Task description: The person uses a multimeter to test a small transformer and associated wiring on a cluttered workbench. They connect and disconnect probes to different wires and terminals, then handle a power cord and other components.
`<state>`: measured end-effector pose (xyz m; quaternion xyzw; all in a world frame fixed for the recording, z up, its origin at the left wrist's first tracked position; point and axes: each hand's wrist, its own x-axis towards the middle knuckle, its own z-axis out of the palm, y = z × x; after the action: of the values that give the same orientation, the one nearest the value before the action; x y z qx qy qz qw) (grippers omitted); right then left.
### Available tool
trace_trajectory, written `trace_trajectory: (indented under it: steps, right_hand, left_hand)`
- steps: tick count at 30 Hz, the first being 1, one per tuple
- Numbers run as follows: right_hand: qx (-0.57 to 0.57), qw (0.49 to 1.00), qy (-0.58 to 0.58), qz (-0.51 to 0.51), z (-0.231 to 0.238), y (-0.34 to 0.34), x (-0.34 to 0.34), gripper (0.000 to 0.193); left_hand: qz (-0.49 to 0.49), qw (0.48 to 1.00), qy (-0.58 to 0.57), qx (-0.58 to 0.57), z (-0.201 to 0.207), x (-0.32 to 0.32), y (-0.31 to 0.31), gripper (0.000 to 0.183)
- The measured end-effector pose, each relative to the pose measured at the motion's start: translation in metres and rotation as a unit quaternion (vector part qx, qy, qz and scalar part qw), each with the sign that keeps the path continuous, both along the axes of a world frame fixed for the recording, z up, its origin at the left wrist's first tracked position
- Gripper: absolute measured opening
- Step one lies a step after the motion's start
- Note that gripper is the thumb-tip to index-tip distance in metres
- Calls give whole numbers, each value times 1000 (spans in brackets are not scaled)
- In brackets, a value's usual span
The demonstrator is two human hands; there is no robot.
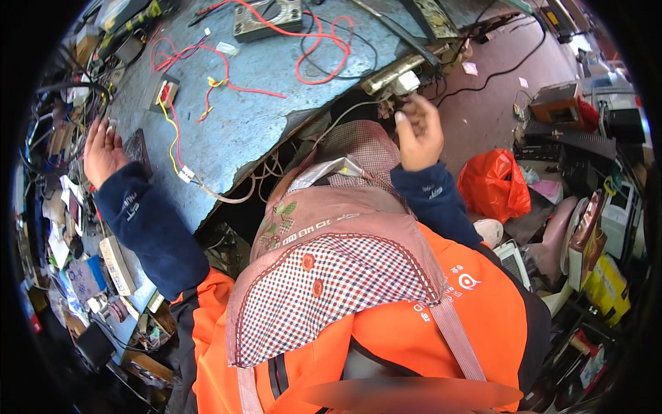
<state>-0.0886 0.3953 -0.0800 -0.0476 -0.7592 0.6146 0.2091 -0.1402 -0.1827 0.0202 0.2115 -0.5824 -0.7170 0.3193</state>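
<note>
At the left edge of the blue worktable (pixel 227 131), my left hand (pixel 105 155) is raised with its fingers stretched out and slightly bent, nothing visible in them. A dark flat piece (pixel 138 152) lies right beside it. My right hand (pixel 419 136) hangs past the table's right corner, thumb and half-curled fingers apart, and I see nothing between them. Just beyond its fingertips is a white plug or socket block (pixel 405 83) at the table edge. A pale cable (pixel 345 114) runs from near that block down under the table.
A multimeter (pixel 267 19) with red and black leads sits at the far side. A small dark module (pixel 164 93) trails red and yellow wires to a white connector (pixel 185 174). Clutter crowds the left. On the floor at right are a red plastic bag (pixel 493 186) and a box (pixel 557 105).
</note>
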Motion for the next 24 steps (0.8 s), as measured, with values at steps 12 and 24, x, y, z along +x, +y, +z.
trace_trajectory:
  steps: [12, 24]
  right_hand:
    - [236, 971, -11, -36, -11, 34, -57, 40]
    - [-340, 789, 124, 497, 115, -2, -39, 55]
  left_hand:
    - [7, 1000, -5, -7, 3, 153, 56, 29]
    - [-208, 956, -207, -28, 17, 217, 194, 34]
